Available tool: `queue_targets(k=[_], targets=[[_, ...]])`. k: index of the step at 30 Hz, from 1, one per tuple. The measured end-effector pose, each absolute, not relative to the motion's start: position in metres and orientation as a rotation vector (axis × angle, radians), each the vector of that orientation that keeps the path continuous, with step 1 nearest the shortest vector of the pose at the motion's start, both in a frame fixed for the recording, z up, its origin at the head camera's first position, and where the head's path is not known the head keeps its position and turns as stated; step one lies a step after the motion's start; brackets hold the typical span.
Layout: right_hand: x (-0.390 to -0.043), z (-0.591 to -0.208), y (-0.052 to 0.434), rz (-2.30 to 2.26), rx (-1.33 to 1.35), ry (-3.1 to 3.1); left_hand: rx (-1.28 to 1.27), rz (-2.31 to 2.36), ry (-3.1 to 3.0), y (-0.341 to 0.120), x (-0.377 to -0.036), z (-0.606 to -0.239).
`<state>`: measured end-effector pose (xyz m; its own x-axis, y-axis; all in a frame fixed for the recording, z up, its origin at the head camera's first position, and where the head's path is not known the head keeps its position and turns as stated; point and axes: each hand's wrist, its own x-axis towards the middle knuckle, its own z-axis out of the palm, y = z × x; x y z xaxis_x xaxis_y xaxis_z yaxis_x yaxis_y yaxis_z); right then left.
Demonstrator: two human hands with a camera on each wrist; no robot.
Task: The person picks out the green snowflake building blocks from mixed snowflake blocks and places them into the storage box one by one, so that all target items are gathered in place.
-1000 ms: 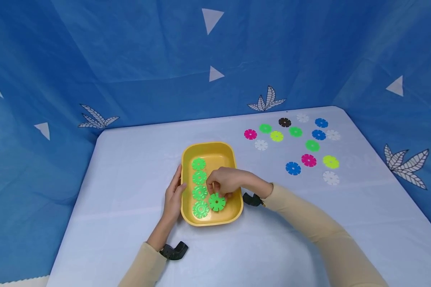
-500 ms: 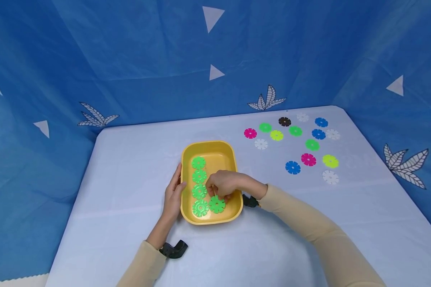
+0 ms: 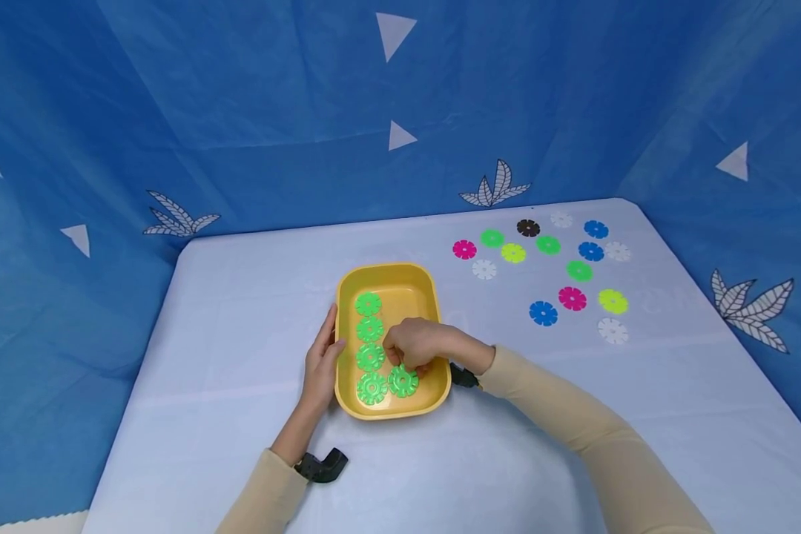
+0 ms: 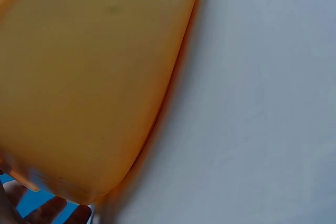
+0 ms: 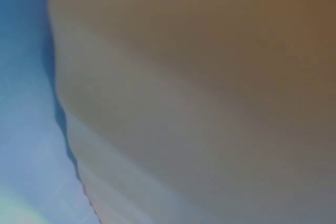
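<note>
Change: the green disc [image 3: 403,380] has dropped a little and now lies nearly flat in the tray's near right corner.
Right hand [image 3: 417,343]: grip curled over the disc's far edge, fingertips pinching it.
Left hand [image 3: 321,368]: fingers straight against the yellow tray [image 3: 414,285], outside its left wall.
Tray: smooth plastic, long axis away from the person.
Row: four notched green discs [image 3: 370,343] along the tray's left side.
Surface [image 3: 240,311]: pale cloth; loose coloured discs [image 3: 572,298] lie well apart, far right of the tray.
</note>
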<state>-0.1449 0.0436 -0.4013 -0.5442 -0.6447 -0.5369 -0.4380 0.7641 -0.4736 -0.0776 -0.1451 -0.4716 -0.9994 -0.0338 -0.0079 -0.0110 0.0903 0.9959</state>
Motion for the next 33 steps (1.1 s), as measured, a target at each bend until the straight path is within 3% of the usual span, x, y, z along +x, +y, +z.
queue_targets(k=[20,27,33], targets=[[-0.142,-0.403,0.043,-0.332,-0.783,2.271,0.045,-2.113,-2.316,-0.147,-0.078,-0.474],[-0.145,-0.396,0.047,-0.312,-0.888,2.329,0.040,-2.121,-2.309,-0.147,-0.079,-0.473],[-0.152,-0.375,0.065,-0.585,-0.919,2.247,0.029,-2.100,-2.314,-0.146,-0.078,-0.473]])
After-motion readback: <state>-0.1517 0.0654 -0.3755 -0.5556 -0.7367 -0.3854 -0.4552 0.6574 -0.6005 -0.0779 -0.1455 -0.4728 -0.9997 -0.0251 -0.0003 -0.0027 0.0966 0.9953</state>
